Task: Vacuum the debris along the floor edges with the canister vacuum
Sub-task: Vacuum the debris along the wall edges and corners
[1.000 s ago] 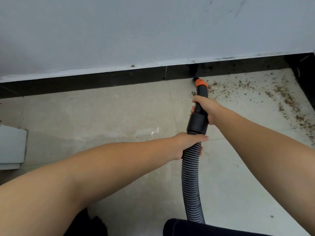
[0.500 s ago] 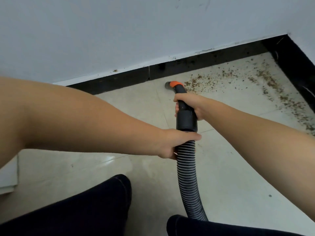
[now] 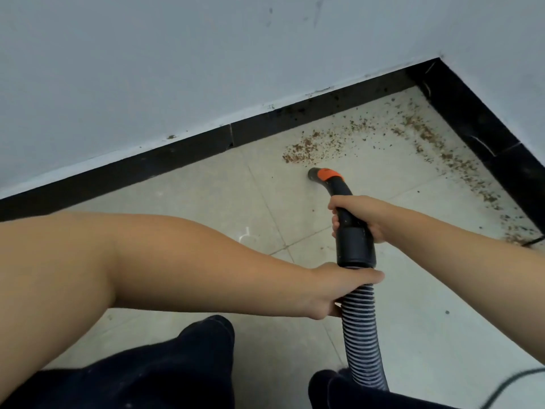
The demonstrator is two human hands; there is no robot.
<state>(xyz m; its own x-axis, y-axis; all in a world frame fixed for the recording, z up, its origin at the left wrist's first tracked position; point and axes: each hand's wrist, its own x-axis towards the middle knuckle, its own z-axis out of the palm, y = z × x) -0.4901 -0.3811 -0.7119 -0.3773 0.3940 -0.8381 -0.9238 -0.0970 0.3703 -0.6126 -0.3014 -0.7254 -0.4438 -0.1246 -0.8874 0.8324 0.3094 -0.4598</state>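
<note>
Your right hand (image 3: 358,218) is wrapped around the black curved handle (image 3: 343,199) of the vacuum, fingers curled tightly on it just above the wide black cuff (image 3: 356,246). Your left hand (image 3: 339,293) clasps the ribbed grey hose (image 3: 361,335) directly below that cuff, thumb laid across the top and fingers tucked under. Taking the black baseboard (image 3: 177,160) as the landmark: the orange-collared nozzle (image 3: 320,174) sits on the pale floor tile (image 3: 206,202) a little out from the baseboard, its open mouth turned toward it and just short of the nearest patch of brown debris (image 3: 303,150). That debris spreads in a band between the nozzle and the baseboard, then follows the baseboard into the corner and down along its right-hand run, where it thins into scattered specks. The hose trails away from the baseboard, back toward you, passing between your dark-trousered knees (image 3: 177,364). A thin dark cord (image 3: 519,382) curls on the tile at the far end from the baseboard, beside the hose.
</note>
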